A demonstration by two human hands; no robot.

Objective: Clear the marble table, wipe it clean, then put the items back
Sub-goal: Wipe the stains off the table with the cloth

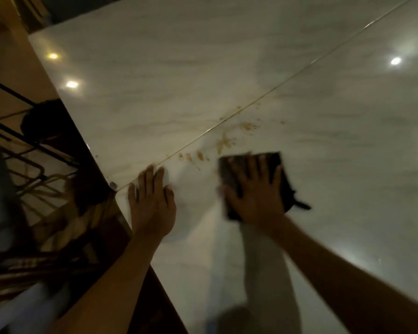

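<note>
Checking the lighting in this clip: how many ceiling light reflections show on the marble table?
3. One bright spot sits near the marble table's far left corner, a second lies just nearer along that left edge, and a third glares at the right. Others may fall outside the frame.

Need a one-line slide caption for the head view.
Right hand presses a dark cloth flat on the marble table beside brown stains; left hand rests flat nearby.
</note>
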